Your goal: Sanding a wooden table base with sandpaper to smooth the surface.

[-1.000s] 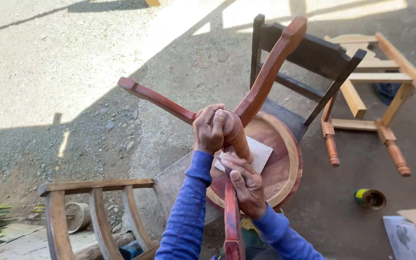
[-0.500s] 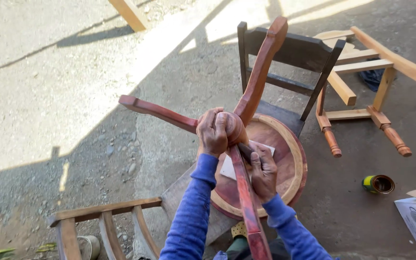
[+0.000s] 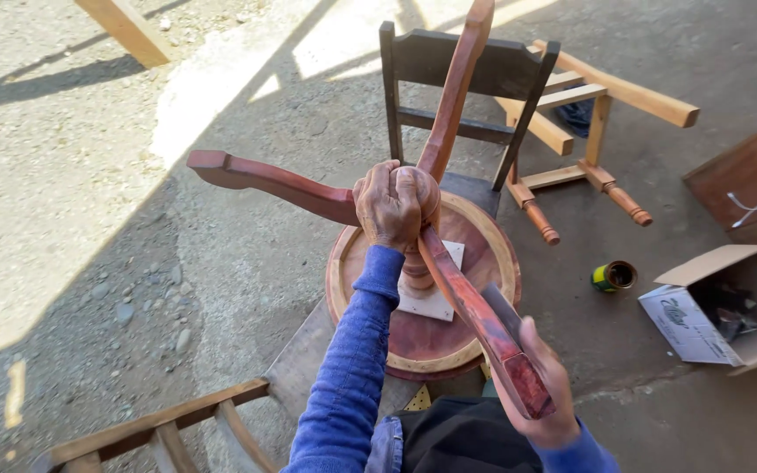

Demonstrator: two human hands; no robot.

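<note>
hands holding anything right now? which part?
Both hold the upturned red pedestal table. Left hand wraps the hub where its three legs meet; right hand grips the end of the near leg, fingers curled under it.

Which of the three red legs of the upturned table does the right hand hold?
The right hand holds the nearest red leg, pointing toward the person; the others point left and away.

We see red-brown stained table legs (image 3: 273,182) above a round top (image 3: 435,346) with a pale tan rim. Our sleeves (image 3: 352,368) are blue. The chair (image 3: 462,66) is dark, the small tin (image 3: 613,277) yellow and green, the box (image 3: 703,315) white.
</note>
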